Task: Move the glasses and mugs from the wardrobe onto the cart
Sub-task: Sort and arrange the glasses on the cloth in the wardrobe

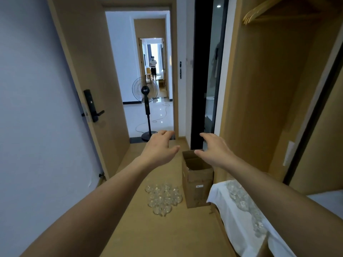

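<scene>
looks like we're partway: a row of glasses (245,203) sits on the white-clothed cart (220,193), another cluster of glasses (163,198) waits on the floor, left hand (159,147) and right hand (215,151) both spread, holding nothing

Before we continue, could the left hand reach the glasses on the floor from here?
Probably yes: the left hand is open and empty, and nothing lies over the glasses below it.

White walls, tan floor (167,238), open wooden door (89,71), standing fan (145,89).
</scene>
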`<state>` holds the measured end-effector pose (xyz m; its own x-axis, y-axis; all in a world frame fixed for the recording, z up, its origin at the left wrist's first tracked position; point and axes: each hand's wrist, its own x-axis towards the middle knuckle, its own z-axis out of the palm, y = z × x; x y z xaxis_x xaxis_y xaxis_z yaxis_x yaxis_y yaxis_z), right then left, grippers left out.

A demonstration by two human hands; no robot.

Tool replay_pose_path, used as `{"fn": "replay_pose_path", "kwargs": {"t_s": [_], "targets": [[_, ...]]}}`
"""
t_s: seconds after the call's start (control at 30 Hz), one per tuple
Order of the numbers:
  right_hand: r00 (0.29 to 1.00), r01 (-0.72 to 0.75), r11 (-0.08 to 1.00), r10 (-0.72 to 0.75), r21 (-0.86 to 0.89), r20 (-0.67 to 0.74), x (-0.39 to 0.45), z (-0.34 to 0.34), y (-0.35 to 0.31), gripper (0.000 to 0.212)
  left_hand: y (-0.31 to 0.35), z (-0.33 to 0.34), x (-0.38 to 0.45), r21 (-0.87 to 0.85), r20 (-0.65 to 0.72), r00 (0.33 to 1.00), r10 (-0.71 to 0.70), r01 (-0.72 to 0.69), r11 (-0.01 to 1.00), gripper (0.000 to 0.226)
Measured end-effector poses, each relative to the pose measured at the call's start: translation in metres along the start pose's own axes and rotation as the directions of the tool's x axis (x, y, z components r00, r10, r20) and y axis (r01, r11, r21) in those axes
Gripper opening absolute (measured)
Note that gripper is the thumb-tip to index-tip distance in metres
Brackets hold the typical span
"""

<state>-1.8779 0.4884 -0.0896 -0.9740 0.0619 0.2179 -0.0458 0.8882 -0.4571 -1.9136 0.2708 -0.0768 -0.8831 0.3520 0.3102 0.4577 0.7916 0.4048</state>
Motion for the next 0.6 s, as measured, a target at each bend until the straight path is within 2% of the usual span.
{"fn": "replay_pose_path", "kwargs": {"t_s": [0.23,0.6], "targets": [[0.997,-0.071,0.997,0.070,-0.022,-0.037,0.083,0.027,0.001,0.076,-0.047,0.016,0.094,-0.061,0.037,0.997,0.063,-0.060,0.996,0.062],[0.946,-0.309,0.951,0.302,-0.036,-0.120,0.204,0.061,0.021,0.076,-0.104,0.057,0.252,-0.141,0.146,0.963,0.225,-0.205,0.969,0.062]]}}
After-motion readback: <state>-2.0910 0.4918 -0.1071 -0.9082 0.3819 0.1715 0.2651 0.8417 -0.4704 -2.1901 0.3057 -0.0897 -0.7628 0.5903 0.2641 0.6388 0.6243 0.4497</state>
